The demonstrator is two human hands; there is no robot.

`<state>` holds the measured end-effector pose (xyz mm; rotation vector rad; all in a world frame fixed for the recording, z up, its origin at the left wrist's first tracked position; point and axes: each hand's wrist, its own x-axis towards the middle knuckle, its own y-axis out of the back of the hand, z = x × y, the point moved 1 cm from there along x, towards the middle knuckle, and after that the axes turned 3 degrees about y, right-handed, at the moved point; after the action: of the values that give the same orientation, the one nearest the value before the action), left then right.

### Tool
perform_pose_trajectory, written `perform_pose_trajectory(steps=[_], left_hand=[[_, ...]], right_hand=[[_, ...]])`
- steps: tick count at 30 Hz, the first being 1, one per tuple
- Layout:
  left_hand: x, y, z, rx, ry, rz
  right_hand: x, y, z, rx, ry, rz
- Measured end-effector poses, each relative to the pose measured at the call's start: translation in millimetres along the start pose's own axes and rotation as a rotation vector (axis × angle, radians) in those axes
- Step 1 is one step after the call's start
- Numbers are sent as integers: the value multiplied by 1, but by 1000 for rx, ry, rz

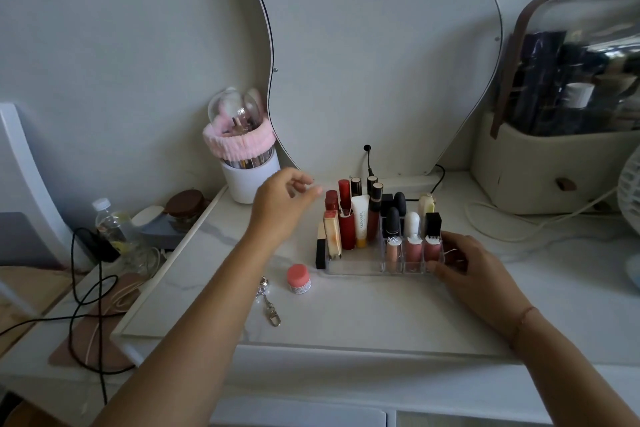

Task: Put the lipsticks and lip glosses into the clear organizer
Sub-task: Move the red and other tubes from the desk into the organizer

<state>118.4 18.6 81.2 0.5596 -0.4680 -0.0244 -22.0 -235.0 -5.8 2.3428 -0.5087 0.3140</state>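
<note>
In the organizer (353,267), a clear boxy plastic tray, glossy tube lipsticks (347,229) and glosses (413,251) are standing upright. The right hand (464,263) is gripping its right front corner, fingers curled round it. Left of it the left hand (280,208) is hovering, fingers loose and empty; a round pink-lidded jar (298,278) is sitting near its front-left corner.

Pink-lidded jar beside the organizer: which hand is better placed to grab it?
Probably the left hand: it is free and nearer the jar, while the right hand holds the organizer at its other end.
</note>
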Motion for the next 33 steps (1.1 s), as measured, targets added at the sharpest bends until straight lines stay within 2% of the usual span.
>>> perform_pose_trajectory(steps=[2, 6, 8, 12, 18, 21, 26, 30, 33], left_hand=[[5, 6, -16, 72, 85, -29], [11, -13, -38, 303, 227, -313], [15, -25, -41, 350, 288, -382], [20, -42, -40, 435, 352, -430], [25, -39, -34, 506, 376, -414], [26, -28, -42, 363, 395, -384], [19, 5, -40, -124, 338, -229], [11, 34, -13, -294, 184, -92], [0, 46, 22, -395, 20, -115]], right_hand=[[0, 0, 1, 5, -2, 2], [0, 0, 0, -3, 6, -1], [0, 1, -1, -2, 7, -3], [-1, 1, -1, -8, 3, -10], [0, 1, 1, -18, -2, -11], [0, 0, 1, -25, 0, -11], [0, 1, 0, -10, -4, -13], [-1, 1, -2, 5, -7, -10], [-1, 1, -2, 1, -2, -11]])
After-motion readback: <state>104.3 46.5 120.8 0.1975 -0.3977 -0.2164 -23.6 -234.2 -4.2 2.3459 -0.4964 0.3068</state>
